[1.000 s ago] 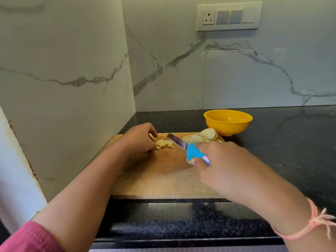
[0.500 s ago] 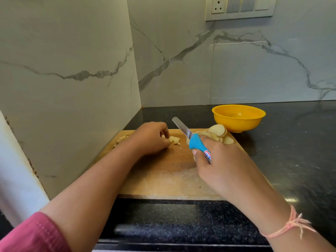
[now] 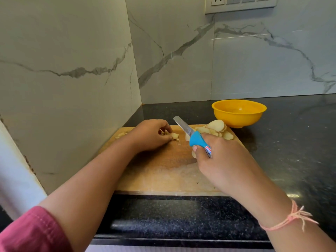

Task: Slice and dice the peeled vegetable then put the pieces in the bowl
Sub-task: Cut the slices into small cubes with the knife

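Note:
A wooden cutting board (image 3: 163, 175) lies on the black counter. My left hand (image 3: 151, 135) rests at its far left with fingers curled over a small heap of pale diced pieces (image 3: 175, 136). My right hand (image 3: 223, 159) grips a blue-handled knife (image 3: 190, 134), its blade raised and pointing up-left, clear of the board. A pile of round pale slices (image 3: 216, 128) sits at the board's far right corner. A few more diced bits (image 3: 121, 134) lie behind my left wrist. The yellow bowl (image 3: 239, 115) stands just beyond the slices and looks empty.
Marble walls close off the left side and the back, meeting in a corner behind the board. The black granite counter (image 3: 291, 142) stretches to the right of the board. A switch plate (image 3: 241, 3) is high on the back wall.
The knife blade has lifted from lying low near the diced pieces to pointing up-left. My left hand stays on the diced heap. The view has tilted downward.

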A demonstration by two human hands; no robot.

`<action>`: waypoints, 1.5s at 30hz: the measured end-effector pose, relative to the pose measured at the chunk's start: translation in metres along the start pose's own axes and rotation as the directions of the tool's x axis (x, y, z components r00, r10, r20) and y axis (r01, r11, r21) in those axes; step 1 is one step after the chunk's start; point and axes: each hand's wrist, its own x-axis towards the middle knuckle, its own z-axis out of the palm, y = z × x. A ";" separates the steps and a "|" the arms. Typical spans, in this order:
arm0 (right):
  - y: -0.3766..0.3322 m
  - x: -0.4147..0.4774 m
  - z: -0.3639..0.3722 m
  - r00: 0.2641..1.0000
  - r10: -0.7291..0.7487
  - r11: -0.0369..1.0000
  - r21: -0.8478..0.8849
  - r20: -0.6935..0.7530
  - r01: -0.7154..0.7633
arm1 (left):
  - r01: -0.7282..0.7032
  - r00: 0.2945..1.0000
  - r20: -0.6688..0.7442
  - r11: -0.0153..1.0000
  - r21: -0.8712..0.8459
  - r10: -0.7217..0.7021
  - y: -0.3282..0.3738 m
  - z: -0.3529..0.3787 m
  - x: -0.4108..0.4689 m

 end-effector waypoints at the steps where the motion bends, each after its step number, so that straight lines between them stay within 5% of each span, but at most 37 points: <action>1: 0.000 0.000 0.000 1.000 0.001 1.000 0.002 0.001 -0.001 | 0.003 1.000 -0.016 1.000 0.021 -0.003 -0.001 -0.001 0.000; 15: 0.000 -0.002 0.002 1.000 0.006 1.000 0.011 -0.023 -0.006 | 0.235 0.946 -0.261 0.963 0.133 -0.194 -0.010 -0.018 0.000; 18: 0.000 -0.002 0.002 1.000 0.008 1.000 0.005 -0.024 -0.008 | 0.107 0.963 -0.263 0.979 0.172 -0.058 -0.004 -0.011 0.001; 23: 0.000 0.000 0.002 0.999 0.023 1.000 -0.008 -0.022 -0.023 | -0.122 0.992 -0.004 0.985 0.120 0.124 0.015 0.012 0.007; 28: 0.000 -0.001 0.003 0.999 0.028 1.000 -0.009 -0.027 -0.029 | -0.104 0.994 -0.016 0.978 0.183 0.109 0.009 0.004 0.010; 35: 0.000 -0.001 0.003 0.999 0.034 0.999 0.008 -0.029 -0.034 | 0.149 0.985 -0.130 0.951 0.271 -0.118 -0.015 -0.020 0.000; 39: -0.002 -0.001 0.002 0.999 0.039 0.999 0.003 -0.017 -0.039 | 0.017 0.974 -0.226 0.981 0.196 0.029 -0.006 -0.012 0.003; 45: -0.003 -0.001 0.000 0.999 0.047 0.999 -0.018 -0.005 -0.047 | -0.147 0.988 -0.035 0.982 0.116 0.152 0.016 0.013 0.008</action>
